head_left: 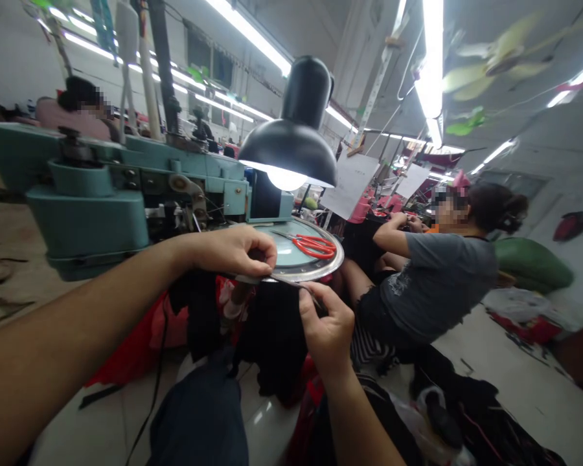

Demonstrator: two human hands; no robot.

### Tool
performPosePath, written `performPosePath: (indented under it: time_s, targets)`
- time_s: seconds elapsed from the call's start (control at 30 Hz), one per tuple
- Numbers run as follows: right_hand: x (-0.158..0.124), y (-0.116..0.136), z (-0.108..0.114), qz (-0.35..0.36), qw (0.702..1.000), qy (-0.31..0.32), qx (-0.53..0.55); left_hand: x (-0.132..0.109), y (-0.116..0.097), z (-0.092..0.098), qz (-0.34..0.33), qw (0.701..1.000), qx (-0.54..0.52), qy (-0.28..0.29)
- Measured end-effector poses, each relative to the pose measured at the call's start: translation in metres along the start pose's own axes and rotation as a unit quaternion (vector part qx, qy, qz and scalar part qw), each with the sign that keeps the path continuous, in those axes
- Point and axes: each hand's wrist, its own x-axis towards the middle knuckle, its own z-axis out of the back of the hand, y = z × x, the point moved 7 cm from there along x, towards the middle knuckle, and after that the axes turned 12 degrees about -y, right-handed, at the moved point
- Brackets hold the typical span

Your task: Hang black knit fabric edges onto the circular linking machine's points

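A piece of black fabric [274,333] hangs at the near rim of the round machine plate [339,255]. My right hand [328,320] pinches its upper edge between thumb and forefinger. On the other side, my left hand [240,252] is closed, thumb against forefinger, on the same edge near the rim. The stretch of edge between both hands runs nearly straight along the plate. Red-handled scissors [315,246] lie on the plate just beyond my hands, blades pointing left.
A teal sewing machine [87,213] stands to the left. A lit black lamp [291,142] hangs above the plate. To the right sits a person in a grey shirt [447,278]. Dark cloth [466,388] and plastic bags lie on the floor at right.
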Motion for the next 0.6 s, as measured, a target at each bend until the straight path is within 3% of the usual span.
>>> performPosePath:
  time_s: [0.17, 0.3, 0.4, 0.5, 0.6]
  targets:
    - [0.013, -0.023, 0.035, 0.058, 0.99, -0.046, -0.119, 0.004, -0.004, 0.0, 0.013, 0.998, 0.065, -0.012]
    - [0.024, -0.047, 0.054, -0.055, 0.995, 0.0, -0.081, 0.006, -0.01, -0.007, 0.004, 0.997, 0.069, 0.027]
    - [0.033, -0.035, 0.041, -0.076, 0.993, 0.091, 0.012, 0.005, -0.013, -0.007, -0.011, 0.999, 0.044, 0.016]
    - [0.033, -0.011, 0.016, 0.009, 0.982, 0.187, -0.021, 0.004, -0.009, -0.007, -0.005, 0.999, 0.036, -0.01]
    - [0.024, 0.001, 0.004, 0.069, 0.979, 0.178, -0.067, 0.003, -0.009, -0.006, -0.026, 0.998, 0.037, -0.035]
